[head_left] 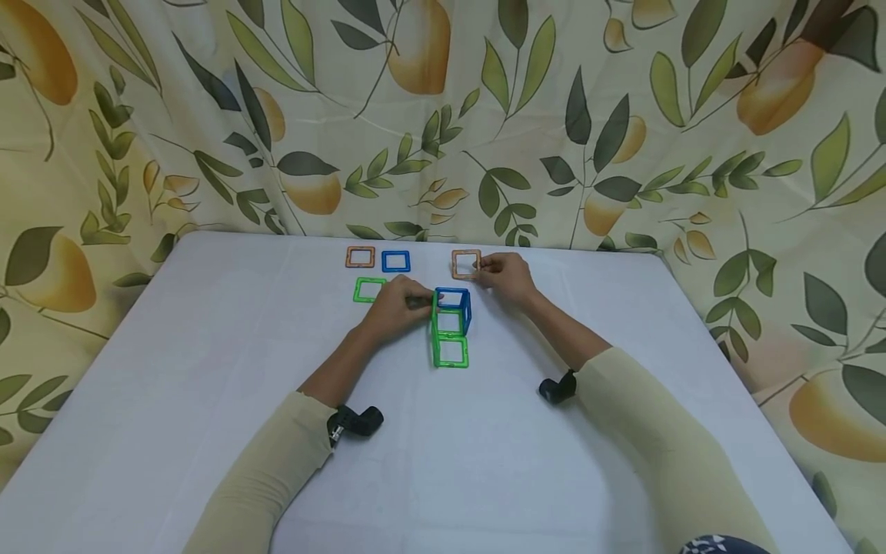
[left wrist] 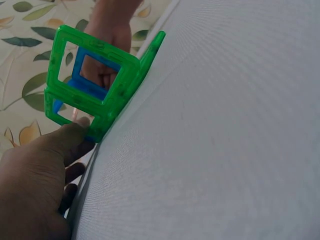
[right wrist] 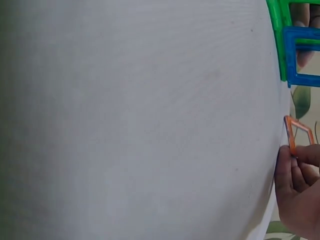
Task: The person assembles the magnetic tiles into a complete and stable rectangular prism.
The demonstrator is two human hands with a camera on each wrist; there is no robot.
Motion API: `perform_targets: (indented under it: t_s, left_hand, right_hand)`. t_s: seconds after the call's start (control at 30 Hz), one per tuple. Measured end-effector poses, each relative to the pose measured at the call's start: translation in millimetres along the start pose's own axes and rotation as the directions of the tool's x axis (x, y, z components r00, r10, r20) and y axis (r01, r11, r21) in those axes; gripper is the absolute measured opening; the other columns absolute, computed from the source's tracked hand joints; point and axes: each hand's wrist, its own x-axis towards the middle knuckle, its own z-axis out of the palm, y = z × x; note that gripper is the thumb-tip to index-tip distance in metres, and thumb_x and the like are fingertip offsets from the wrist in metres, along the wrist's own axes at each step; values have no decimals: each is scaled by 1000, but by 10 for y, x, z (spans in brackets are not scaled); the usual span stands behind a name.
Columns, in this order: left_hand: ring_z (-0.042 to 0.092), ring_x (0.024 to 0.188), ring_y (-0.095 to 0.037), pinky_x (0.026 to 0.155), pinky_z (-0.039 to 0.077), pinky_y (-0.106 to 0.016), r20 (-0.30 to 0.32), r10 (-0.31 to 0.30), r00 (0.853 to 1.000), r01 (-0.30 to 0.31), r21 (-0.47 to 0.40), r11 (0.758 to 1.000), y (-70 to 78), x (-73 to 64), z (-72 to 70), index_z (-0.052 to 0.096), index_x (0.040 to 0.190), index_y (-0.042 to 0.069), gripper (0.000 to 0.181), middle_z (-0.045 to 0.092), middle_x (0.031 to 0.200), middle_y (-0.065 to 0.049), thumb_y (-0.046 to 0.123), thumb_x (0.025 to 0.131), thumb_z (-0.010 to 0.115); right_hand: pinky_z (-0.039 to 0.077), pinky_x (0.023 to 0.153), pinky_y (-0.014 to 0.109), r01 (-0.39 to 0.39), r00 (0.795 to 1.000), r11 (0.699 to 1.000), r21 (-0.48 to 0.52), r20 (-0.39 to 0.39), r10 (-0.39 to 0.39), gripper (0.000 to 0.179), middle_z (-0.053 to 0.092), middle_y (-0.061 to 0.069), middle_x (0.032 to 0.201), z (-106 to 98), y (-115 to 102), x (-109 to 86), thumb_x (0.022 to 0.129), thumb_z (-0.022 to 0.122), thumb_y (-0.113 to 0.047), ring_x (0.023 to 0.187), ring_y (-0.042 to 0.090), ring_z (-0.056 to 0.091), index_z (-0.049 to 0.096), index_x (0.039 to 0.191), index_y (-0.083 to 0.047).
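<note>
A small structure of green and blue magnetic tiles (head_left: 452, 336) stands on the white table, open square frames joined at their edges. One green tile lies flat at its near end. My left hand (head_left: 396, 308) holds the structure at its left side; in the left wrist view the thumb (left wrist: 82, 122) lies against the lower green frame, with the other fingers curled below. Just behind the structure, my right hand (head_left: 508, 278) pinches an orange square magnetic tile (head_left: 454, 265) by its right edge. In the right wrist view this orange tile (right wrist: 290, 135) is held tilted up, apart from the blue frame (right wrist: 290, 60).
Loose square tiles lie left of the structure near the table's back edge: an orange tile (head_left: 348, 257), a blue tile (head_left: 396, 270) and a green tile (head_left: 357, 290) partly behind the left hand. A leaf-and-fruit patterned cloth (head_left: 429, 154) hangs behind the table (head_left: 443, 462).
</note>
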Motion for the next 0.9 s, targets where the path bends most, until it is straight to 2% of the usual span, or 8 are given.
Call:
perform_targets:
  t_s: [0.17, 0.33, 0.53, 0.9]
  left_hand:
    - [58, 107, -18, 96, 47, -38, -1, -1, 1000, 1, -3, 1000, 15, -3, -1, 81, 116, 10, 23, 76, 109, 0, 14, 94, 81]
    - [58, 107, -19, 96, 47, -38, -4, 4, 1000, -4, -10, 1000, 24, -6, -7, 81, 115, 10, 22, 76, 108, 0, 14, 94, 81]
    - [58, 106, -18, 96, 48, -38, -9, 3, 1000, -3, -6, 1000, 14, -5, 6, 81, 115, 10, 22, 76, 108, 0, 14, 94, 81]
    - [58, 106, -18, 95, 47, -38, -8, 4, 1000, -5, -7, 1000, 26, 1, 18, 81, 116, 11, 23, 76, 107, 1, 15, 93, 82]
  right_hand:
    - [58, 79, 23, -26, 1000, 998, 63, 9, 26, 32, 70, 23, 123, -20, 22, -38, 106, 57, -4, 96, 24, 72, 64, 134, 10]
    - [58, 78, 21, -22, 1000, 993, 113, 10, 21, 30, 69, 25, 123, -35, 54, -103, 105, 56, -1, 94, 23, 71, 64, 131, 11]
    - [54, 73, 19, 2, 1000, 996, 89, -9, -1, 25, 71, 24, 118, -56, 65, -209, 104, 61, -2, 93, 24, 71, 67, 125, 10]
    - [52, 73, 18, 54, 998, 998, 37, -20, -53, 23, 73, 22, 115, -126, 86, -473, 101, 68, -4, 93, 22, 69, 70, 119, 10]
